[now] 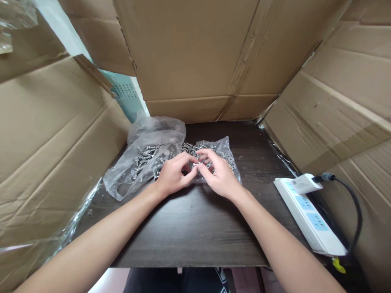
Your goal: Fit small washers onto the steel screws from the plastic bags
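Note:
Above the middle of the dark table, my left hand (174,174) pinches a small silver bolt (196,164) between thumb and forefinger. The bolt lies roughly sideways between both hands. My right hand (220,174) is closed at the bolt's right end, thumb and fingertips pressed close; whether a small part sits there is too fine to see. Behind and left of my left hand lies a clear plastic bag (120,183) with many bolts (143,160). A second clear bag (225,145), partly hidden by my right hand, bears loose washers (229,159) and other small metal parts.
A white power strip (301,217) with a plugged-in white adapter (302,184) and black cable (359,211) lies at the right. Cardboard walls (195,53) enclose the table (183,232) at the back and both sides. The table's front edge is near my lap.

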{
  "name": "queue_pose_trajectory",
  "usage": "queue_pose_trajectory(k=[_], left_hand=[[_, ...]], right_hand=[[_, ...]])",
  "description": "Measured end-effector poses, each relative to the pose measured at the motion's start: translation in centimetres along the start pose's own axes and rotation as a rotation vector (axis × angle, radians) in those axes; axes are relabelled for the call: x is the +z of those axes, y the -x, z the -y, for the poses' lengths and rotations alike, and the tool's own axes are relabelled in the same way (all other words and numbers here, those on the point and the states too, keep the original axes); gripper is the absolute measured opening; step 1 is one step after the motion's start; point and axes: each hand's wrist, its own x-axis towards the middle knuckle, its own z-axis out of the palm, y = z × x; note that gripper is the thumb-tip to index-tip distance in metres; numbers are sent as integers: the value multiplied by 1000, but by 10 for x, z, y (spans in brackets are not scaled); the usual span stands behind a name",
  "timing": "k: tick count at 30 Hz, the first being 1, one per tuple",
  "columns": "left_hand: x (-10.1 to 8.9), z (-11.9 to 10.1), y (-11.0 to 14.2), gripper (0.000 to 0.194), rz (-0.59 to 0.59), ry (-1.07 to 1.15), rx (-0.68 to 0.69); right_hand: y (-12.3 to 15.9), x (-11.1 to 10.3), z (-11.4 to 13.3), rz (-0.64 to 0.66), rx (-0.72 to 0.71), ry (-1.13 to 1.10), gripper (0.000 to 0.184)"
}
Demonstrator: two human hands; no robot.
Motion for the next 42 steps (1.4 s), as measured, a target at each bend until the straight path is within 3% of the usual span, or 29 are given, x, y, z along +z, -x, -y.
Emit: queue_pose_trajectory(k=[8, 14, 20, 27, 37, 42], left_hand=[[0, -1, 1, 6, 6, 14, -2], [0, -1, 2, 7, 27, 13, 9], [0, 0, 1, 6, 17, 22, -7], [0, 0, 2, 7, 28, 34, 8], [-1, 0, 1, 7, 15, 41, 12], [1, -1, 2, 6, 18, 35, 15]], right_hand=[[0, 0, 5, -98, 47, -1, 23], [-1, 1, 5, -17, 36, -61, 27], [-1, 0, 4, -60, 59, -11, 22], [0, 1, 5, 39, 64, -79, 30], [1, 0, 4, 26, 23, -8, 34], [1, 0, 6, 38, 83, 5, 31]])
